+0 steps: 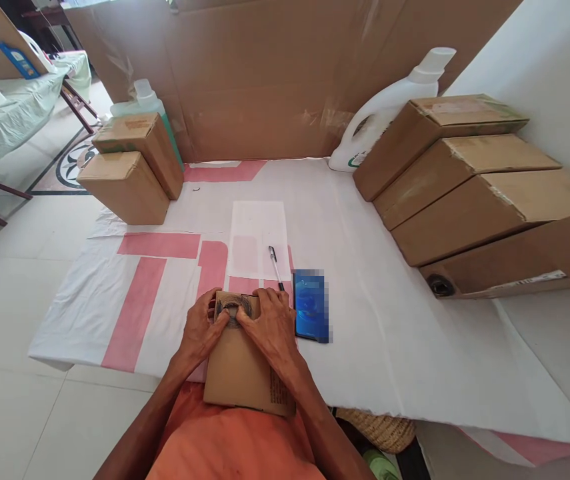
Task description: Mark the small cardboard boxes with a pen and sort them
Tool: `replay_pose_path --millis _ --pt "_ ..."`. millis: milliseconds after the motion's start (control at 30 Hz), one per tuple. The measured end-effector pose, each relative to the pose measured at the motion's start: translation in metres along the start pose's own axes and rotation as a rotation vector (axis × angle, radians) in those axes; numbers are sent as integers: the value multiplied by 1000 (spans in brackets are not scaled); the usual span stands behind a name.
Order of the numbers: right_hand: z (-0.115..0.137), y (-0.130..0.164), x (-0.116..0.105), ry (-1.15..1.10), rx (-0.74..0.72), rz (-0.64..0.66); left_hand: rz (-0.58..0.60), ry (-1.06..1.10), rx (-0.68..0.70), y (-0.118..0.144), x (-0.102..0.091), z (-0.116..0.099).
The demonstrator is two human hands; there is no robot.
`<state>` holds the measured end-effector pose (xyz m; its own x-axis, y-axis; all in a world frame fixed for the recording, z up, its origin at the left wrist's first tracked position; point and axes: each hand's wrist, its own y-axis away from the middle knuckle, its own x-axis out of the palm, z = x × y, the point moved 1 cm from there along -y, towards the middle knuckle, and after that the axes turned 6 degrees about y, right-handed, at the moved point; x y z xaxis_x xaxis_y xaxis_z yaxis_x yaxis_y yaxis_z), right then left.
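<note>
A small brown cardboard box (242,367) lies against my lap at the table's front edge, with printed text low on its right side. My left hand (203,327) grips its upper left edge, fingers curled around the side and thumb on the face. My right hand (272,320) holds the upper right edge in the same way. Both thumbs press at a dark, round scribbled patch (237,308) near the box's top; whether it is cut through there I cannot tell. Just beyond my right hand lies a pen (275,265), partly on a white paper sheet (257,233). A phone (309,305) with a lit blue screen sits to the right.
Several cardboard boxes (465,200) stand in a row at the right, one with a dark round patch (441,285). Two more boxes (125,187) stand at the left. A white jug (389,107) and a green-tinted bottle (149,107) stand behind them, before a large cardboard panel (265,80).
</note>
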<state>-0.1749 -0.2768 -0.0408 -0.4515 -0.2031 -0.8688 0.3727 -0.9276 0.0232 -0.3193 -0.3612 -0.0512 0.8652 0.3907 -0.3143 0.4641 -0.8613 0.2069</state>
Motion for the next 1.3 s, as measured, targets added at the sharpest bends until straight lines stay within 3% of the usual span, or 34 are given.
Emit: replay_pose_path --millis 200,300,367,567,800,900,1000,1067,1167,1233,1300 --pt "-10 6 0 -42 25 7 14 -29 42 -1 8 -1" --pt "-23 4 -7 -202 -44 -87 -1 -16 33 1 5 1" --pt "-36 -3 -17 -248 -8 -149 -3 -4 25 2 3 3" --pt "-66 -42 -35 13 188 152 16 23 24 2 -2 1" --pt "-66 -59 -22 57 217 235 -19 50 -31 4 -5 -1" --pt "-69 -61 -24 -13 209 200 -16 109 -57 4 -6 0" --pt "-72 -59 -41 -93 240 61 -24 125 -27 3 -1 0" --pt "-68 -53 -58 -222 264 -82 -27 125 -1 2 7 -1" --pt "-51 -31 -75 -725 191 -236 -9 125 19 0 21 -2" --pt "-35 -11 -73 -1056 108 -186 20 121 35 -1 27 -3" --pt "-21 9 -61 -1193 71 -61 86 108 67 -1 28 -4"
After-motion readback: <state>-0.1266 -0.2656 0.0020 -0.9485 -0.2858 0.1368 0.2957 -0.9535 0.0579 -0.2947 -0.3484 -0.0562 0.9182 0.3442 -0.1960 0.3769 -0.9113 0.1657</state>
